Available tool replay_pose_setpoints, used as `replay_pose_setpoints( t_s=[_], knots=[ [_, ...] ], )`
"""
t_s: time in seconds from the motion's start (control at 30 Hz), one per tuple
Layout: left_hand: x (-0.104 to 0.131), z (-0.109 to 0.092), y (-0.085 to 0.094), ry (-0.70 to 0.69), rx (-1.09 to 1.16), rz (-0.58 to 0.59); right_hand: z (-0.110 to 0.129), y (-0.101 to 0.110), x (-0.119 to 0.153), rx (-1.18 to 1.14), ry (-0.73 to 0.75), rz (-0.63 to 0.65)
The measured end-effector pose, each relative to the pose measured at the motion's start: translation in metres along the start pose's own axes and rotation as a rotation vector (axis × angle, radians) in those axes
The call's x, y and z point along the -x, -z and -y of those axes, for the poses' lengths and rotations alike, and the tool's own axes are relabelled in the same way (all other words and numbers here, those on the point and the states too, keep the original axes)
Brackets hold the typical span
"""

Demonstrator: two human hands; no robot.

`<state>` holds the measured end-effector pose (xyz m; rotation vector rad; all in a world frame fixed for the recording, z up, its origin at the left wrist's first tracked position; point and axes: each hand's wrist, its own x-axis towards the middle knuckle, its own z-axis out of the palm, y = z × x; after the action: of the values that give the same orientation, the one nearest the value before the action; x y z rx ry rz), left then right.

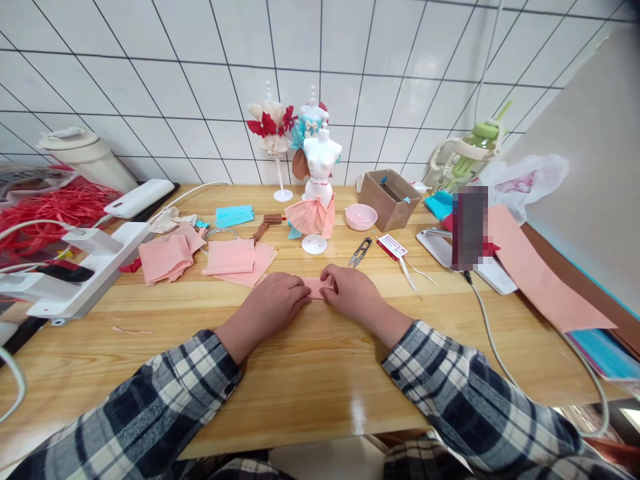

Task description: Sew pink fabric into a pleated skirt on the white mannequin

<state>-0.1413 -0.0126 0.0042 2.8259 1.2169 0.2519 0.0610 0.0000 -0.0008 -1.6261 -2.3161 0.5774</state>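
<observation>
A small folded strip of pink crepe paper (315, 288) lies on the wooden table between my hands. My left hand (277, 300) covers its left end, fingers together and pressed down on it. At the other end, my right hand (354, 293) has its thumb and curled forefinger closed on the paper. Both palms hide part of the strip. Just beyond stands a white mini dress form (323, 157) with a gathered pink paper skirt (313, 217). Thread snips (361, 252) lie past my right hand, beside a small red-and-white packet (392, 246).
Pink paper pieces (231, 257) and a blue piece (235, 215) lie left. Behind are decorated dress forms (277, 150), a pink bowl (361, 217) and a cardboard box (387, 200). A power strip (95, 267) sits far left; a cable (493, 333) crosses the right side.
</observation>
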Motion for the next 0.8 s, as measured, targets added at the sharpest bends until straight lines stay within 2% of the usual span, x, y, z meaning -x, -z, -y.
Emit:
replay_pose_setpoints(
  t_s=[0.07,0.13,0.23,0.3,0.57,0.8],
  knots=[
    [-0.001,-0.001,0.001,-0.009,-0.023,0.01,-0.003,0.002,0.002,0.071,0.064,-0.087],
    [-0.001,-0.001,0.002,-0.026,-0.031,-0.006,-0.006,0.006,0.005,0.098,0.163,-0.116],
    [0.0,-0.001,0.002,-0.04,-0.026,-0.024,-0.009,0.01,0.009,0.087,0.309,-0.027],
    [0.0,0.0,0.0,-0.039,-0.017,-0.024,-0.008,0.01,0.01,0.105,0.342,0.021],
    [-0.001,0.007,-0.005,0.094,0.169,-0.052,-0.007,0.006,0.006,0.129,0.26,0.037],
    [-0.002,0.011,-0.007,0.16,0.288,-0.031,-0.008,0.007,0.002,-0.017,0.125,0.052]
  ],
)
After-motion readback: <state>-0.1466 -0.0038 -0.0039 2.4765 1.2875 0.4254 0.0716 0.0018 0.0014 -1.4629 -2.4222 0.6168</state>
